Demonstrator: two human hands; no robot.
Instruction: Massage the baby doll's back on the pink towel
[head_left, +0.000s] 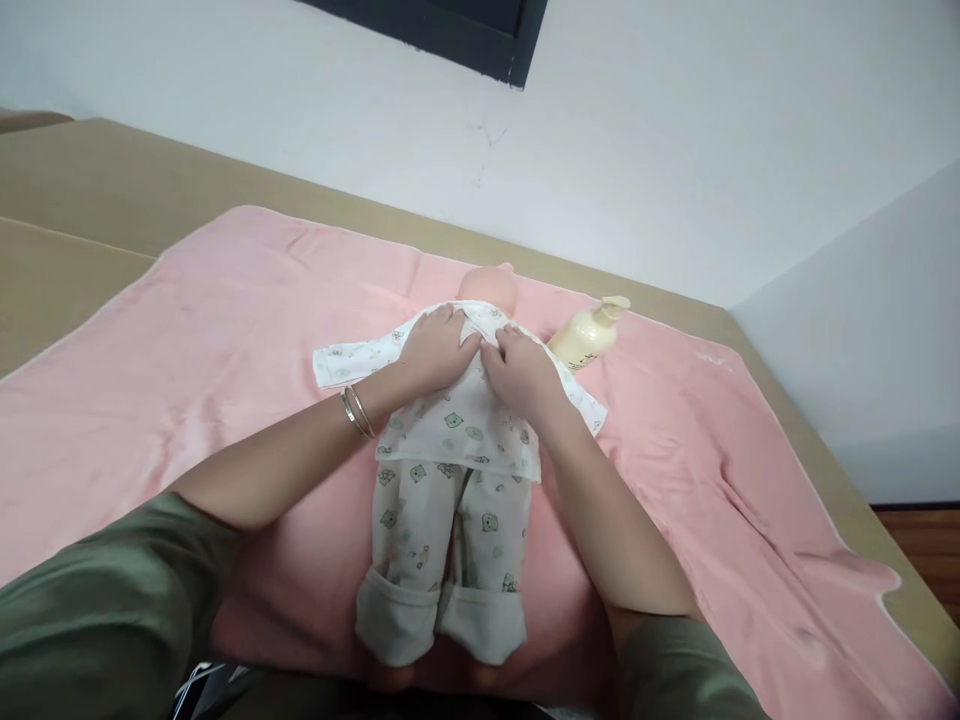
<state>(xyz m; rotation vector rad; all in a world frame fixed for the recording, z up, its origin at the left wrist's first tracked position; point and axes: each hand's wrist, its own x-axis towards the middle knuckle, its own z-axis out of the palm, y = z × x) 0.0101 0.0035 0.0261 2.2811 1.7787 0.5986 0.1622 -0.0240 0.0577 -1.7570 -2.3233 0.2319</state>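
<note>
A baby doll (489, 288) lies on a pink blanket, its head away from me. It wears a white printed shirt (469, 432) with long sleeves and matching trousers (409, 530) with turned-up cuffs. My left hand (435, 350) rests flat on the upper chest of the shirt, fingers stretched out and thumb pointing inward. Close beside it, my right hand (519, 370) has its fingers bent and pinched at the shirt front just below the neckline. The fingertips of that hand are partly hidden. Part of the doll's head shows above the collar; its feet peek out below the cuffs.
A cream pump bottle (586, 337) lies tilted on the pink blanket (255, 300), right of the doll's head, near the right sleeve. The blanket covers much of a tan tabletop (97, 170). A white wall (600, 150) with a dark-framed panel (480, 35) rises behind.
</note>
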